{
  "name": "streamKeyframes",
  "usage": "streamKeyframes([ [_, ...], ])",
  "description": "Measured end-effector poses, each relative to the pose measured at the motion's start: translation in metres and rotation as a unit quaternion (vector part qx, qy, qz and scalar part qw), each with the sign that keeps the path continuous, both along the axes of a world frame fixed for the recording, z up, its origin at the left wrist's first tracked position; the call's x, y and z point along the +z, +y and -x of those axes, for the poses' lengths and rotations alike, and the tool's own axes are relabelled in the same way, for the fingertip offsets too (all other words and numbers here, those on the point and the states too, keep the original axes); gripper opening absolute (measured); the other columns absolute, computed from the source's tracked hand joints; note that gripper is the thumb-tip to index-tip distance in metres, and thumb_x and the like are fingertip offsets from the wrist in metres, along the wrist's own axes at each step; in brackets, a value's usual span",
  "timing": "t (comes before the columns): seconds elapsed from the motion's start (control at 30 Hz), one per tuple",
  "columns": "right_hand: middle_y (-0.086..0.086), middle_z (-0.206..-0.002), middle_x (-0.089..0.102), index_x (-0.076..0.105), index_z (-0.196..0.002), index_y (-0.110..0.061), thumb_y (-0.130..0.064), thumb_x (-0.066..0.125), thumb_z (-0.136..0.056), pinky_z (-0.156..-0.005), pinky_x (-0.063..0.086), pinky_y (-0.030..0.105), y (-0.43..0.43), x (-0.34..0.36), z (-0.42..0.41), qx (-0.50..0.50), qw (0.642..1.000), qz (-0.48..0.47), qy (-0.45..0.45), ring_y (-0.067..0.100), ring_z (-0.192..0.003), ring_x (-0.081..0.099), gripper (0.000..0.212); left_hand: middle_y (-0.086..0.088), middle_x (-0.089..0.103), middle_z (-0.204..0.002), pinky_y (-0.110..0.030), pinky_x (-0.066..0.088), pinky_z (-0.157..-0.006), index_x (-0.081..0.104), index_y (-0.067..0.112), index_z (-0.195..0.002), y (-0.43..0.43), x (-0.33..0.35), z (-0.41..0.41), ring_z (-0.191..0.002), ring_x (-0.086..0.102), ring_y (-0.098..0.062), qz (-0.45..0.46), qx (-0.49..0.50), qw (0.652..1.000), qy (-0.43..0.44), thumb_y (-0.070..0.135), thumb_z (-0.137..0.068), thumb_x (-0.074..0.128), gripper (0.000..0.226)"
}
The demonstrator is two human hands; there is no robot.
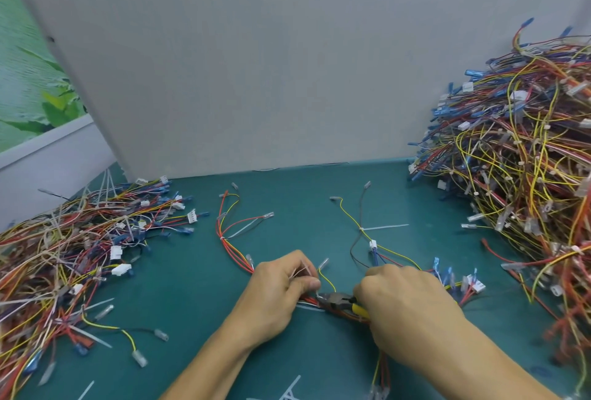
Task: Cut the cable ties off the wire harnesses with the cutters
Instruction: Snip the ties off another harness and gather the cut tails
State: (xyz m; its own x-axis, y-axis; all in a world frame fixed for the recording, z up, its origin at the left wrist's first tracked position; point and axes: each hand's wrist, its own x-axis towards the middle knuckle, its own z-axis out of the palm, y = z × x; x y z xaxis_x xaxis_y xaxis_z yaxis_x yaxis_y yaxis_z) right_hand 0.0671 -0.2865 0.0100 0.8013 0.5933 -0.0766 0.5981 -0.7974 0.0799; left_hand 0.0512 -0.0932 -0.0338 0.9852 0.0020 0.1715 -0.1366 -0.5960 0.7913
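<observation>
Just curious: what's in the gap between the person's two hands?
Head view: the cutters bridge the gap between left hand and right hand, over the harness wires.

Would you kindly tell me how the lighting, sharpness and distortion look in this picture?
Head view: even, soft light, only faint shadows under the left hand and right hand, no glare on the green mat; the wide lens slants the edges of the grey panel; the cutters look slightly soft.

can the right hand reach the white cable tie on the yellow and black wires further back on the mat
Probably yes: the cable tie lies in the open just beyond the right hand, with only flat wires and green mat between. The hand grips the cutters.
</observation>
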Motion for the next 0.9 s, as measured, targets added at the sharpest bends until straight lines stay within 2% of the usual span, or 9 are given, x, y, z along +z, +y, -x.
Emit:
streamKeyframes([
  [0.13,0.001,-0.072,0.027,0.027,-0.068,-0.017,-0.004,0.045,-0.079,-0.051,0.023,0.03,0.001,-0.001,0.0,-0.008,1.0,0.003,0.002,0.031,-0.077,0.038,0.025,0.001,0.065,-0.069,-0.025,0.046,-0.067,0.057,0.028,-0.072,0.001,0.0,-0.001,-0.066,0.059,-0.014,-0.013,0.007,1.0,-0.001,0.012,-0.087,0.065,0.024],
  [0.23,0.003,-0.074,0.031,0.038,-0.08,-0.02,-0.008,0.047,-0.081,-0.051,0.025,0.029,0.003,0.0,0.001,-0.016,1.0,0.007,0.012,0.031,-0.077,0.038,0.015,0.003,0.061,-0.066,-0.024,0.043,-0.062,0.058,0.022,-0.076,0.004,0.004,0.0,-0.06,0.053,-0.011,0.021,0.003,1.0,0.007,0.013,-0.087,0.065,0.016],
  [0.33,0.004,-0.088,0.045,0.044,-0.087,-0.022,-0.018,0.048,-0.085,-0.056,0.028,0.032,0.004,0.002,0.0,-0.035,0.999,-0.023,0.006,0.032,-0.079,0.04,0.006,0.004,0.054,-0.065,-0.018,0.034,-0.052,0.056,0.014,-0.08,0.009,0.011,-0.001,-0.05,0.041,-0.007,0.211,0.041,0.977,0.004,0.006,-0.087,0.06,0.011],
  [0.43,-0.003,-0.094,0.044,0.04,-0.09,-0.026,-0.032,0.045,-0.09,-0.061,0.029,0.034,0.007,-0.005,0.003,-0.026,0.997,-0.078,0.011,0.031,-0.084,0.046,0.008,0.0,0.044,-0.06,-0.019,0.027,-0.042,0.052,0.011,-0.083,0.023,0.02,-0.003,-0.042,0.026,-0.008,0.424,0.104,0.9,0.016,-0.007,-0.089,0.04,0.022],
  [0.53,-0.004,-0.096,0.045,0.035,-0.09,-0.026,-0.033,0.044,-0.09,-0.061,0.029,0.035,0.01,-0.014,0.005,-0.011,0.996,-0.081,0.027,0.03,-0.088,0.05,0.011,-0.001,0.033,-0.052,-0.022,0.025,-0.04,0.049,0.008,-0.081,0.042,0.027,0.0,-0.044,0.026,-0.012,0.491,0.127,0.862,0.013,-0.006,-0.085,0.029,0.024],
  [0.67,0.001,-0.093,0.052,0.039,-0.091,-0.025,-0.028,0.046,-0.083,-0.061,0.03,0.035,-0.001,-0.011,-0.007,-0.024,0.999,-0.04,0.026,0.032,-0.083,0.046,0.011,0.0,0.026,-0.051,-0.023,0.023,-0.042,0.051,0.005,-0.079,0.057,0.027,0.005,-0.044,0.026,-0.014,0.414,0.143,0.898,0.042,-0.006,-0.081,0.032,0.022],
  [0.77,-0.002,-0.078,0.04,0.043,-0.09,-0.025,-0.029,0.047,-0.079,-0.062,0.033,0.032,-0.014,-0.002,-0.018,-0.031,0.999,-0.015,0.04,0.029,-0.08,0.042,0.012,0.009,0.027,-0.047,-0.02,0.021,-0.044,0.065,0.014,-0.075,0.069,0.025,0.009,-0.045,0.022,-0.01,0.119,0.098,0.988,0.035,-0.003,-0.082,0.055,0.021],
  [0.83,-0.004,-0.076,0.043,0.048,-0.09,-0.025,-0.03,0.048,-0.076,-0.06,0.034,0.03,-0.022,0.003,-0.023,-0.035,0.998,-0.006,0.056,0.027,-0.08,0.046,0.015,0.009,0.028,-0.046,-0.019,0.023,-0.047,0.07,0.028,-0.081,0.069,0.023,0.011,-0.047,0.023,-0.008,-0.088,0.035,0.995,0.03,0.001,-0.081,0.065,0.027],
  [0.9,-0.004,-0.076,0.048,0.049,-0.088,-0.025,-0.031,0.05,-0.074,-0.054,0.035,0.029,-0.029,0.008,-0.029,-0.043,0.996,-0.013,0.081,0.024,-0.079,0.05,0.015,0.015,0.042,-0.051,-0.012,0.032,-0.053,0.069,0.034,-0.091,0.063,0.021,0.01,-0.05,0.035,-0.007,-0.161,-0.008,0.987,0.021,0.004,-0.082,0.067,0.031],
])
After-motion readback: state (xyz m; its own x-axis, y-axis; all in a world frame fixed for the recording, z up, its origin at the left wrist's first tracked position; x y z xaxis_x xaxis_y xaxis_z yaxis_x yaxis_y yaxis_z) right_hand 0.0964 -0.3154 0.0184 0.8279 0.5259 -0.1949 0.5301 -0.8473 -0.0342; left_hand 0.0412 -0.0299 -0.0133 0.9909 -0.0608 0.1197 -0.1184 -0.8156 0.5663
